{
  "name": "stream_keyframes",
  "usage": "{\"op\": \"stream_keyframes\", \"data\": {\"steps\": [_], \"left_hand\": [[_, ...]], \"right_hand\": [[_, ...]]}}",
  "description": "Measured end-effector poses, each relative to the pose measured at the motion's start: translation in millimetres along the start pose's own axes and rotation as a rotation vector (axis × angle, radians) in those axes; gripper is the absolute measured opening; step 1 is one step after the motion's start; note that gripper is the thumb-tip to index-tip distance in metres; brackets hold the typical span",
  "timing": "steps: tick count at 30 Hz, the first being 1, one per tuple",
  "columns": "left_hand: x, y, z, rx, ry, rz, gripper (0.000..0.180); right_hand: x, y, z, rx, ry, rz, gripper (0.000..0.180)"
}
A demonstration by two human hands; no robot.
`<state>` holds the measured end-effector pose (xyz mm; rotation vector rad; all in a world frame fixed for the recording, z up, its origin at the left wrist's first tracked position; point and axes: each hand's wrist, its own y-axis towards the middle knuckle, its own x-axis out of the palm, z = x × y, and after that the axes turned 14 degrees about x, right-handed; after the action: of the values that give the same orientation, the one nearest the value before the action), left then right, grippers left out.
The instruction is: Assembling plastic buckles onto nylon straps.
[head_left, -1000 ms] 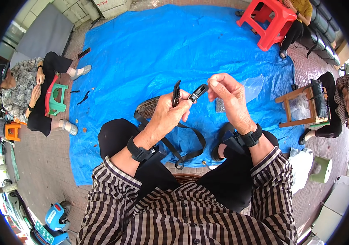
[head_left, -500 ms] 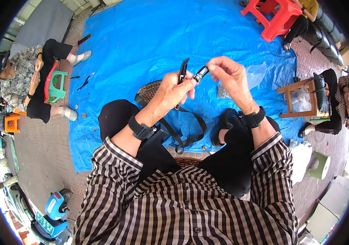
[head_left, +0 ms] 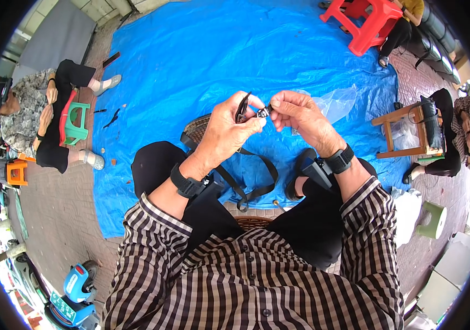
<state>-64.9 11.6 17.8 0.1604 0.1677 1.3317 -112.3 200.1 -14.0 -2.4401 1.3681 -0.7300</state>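
My left hand (head_left: 225, 131) is closed on a black strap-like piece (head_left: 241, 108), whose curved end sticks up past the fingers. A small black-and-silver part (head_left: 263, 113) sits between my two hands, pinched by the left thumb and fingers. With thumb and fingertips, my right hand (head_left: 303, 116) pinches the far end of that part. Its exact kind is too small to make out. Below my hands a black webbing strap (head_left: 262, 190) loops over the blue sheet, and a brown woven bag (head_left: 195, 131) lies partly hidden behind my left forearm.
A blue tarpaulin (head_left: 169, 60) covers the ground, with a clear plastic bag (head_left: 338, 103) on it. Red (head_left: 359, 25) and green (head_left: 76, 124) stools, a wooden stool (head_left: 403, 132) and seated people stand around its edges. A blue scooter (head_left: 75, 291) is at lower left.
Both hands have drawn closer together, my right hand coming down and slightly left. The black-and-silver part shows less between them and is tilted differently.
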Motion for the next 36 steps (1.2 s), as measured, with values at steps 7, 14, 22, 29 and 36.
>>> {"op": "stream_keyframes", "data": {"steps": [7,14,22,29,36], "left_hand": [[7.3,7.7,-20.5,0.040,0.007,0.024,0.017],[-3.5,-11.5,-4.0,0.340,0.356,0.076,0.023],[23.3,-8.2,-32.5,0.468,0.428,0.043,0.025],[11.9,-14.0,-32.7,0.566,0.482,0.049,0.035],[18.1,-4.5,-45.9,0.494,0.438,0.036,0.030]], "right_hand": [[-13.2,-1.9,0.5,0.001,0.100,-0.065,0.017],[23.8,-5.3,-2.2,0.041,0.109,-0.129,0.017],[-5.5,-10.7,16.6,0.000,0.143,-0.220,0.032],[-9.5,10.4,22.8,0.017,0.130,-0.280,0.043],[-0.7,-4.7,5.4,0.073,0.128,-0.262,0.032]]}}
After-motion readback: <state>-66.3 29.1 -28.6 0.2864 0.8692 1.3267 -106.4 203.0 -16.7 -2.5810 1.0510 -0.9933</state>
